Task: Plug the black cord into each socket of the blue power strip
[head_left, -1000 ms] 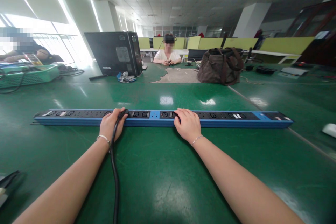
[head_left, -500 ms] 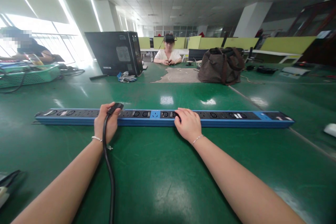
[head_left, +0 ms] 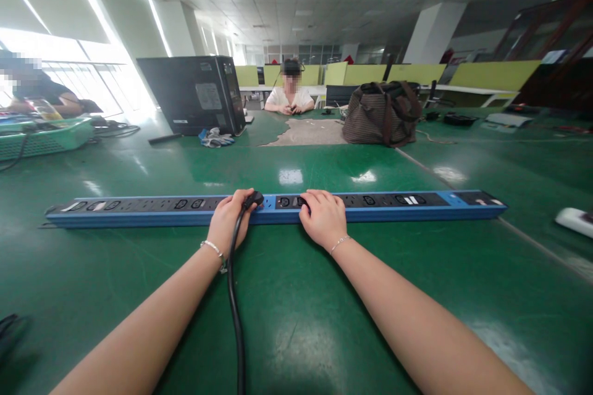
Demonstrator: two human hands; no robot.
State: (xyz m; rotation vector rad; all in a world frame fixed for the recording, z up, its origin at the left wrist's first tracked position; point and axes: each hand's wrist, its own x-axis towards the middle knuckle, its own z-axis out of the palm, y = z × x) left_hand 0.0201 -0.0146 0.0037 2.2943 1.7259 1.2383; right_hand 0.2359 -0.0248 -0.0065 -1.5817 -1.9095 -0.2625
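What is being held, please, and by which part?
The left hand holds the black power cord by its plug; the right hand rests on the blue power strip, grip unclear.

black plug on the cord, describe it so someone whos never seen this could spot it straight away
Across the green table lies a long blue power strip. Near its middle, the left hand holds the black plug. Unlike the flat black sockets beside it, it trails a thick black cord down to the picture's bottom edge.

The bottom edge cuts off the black cable.
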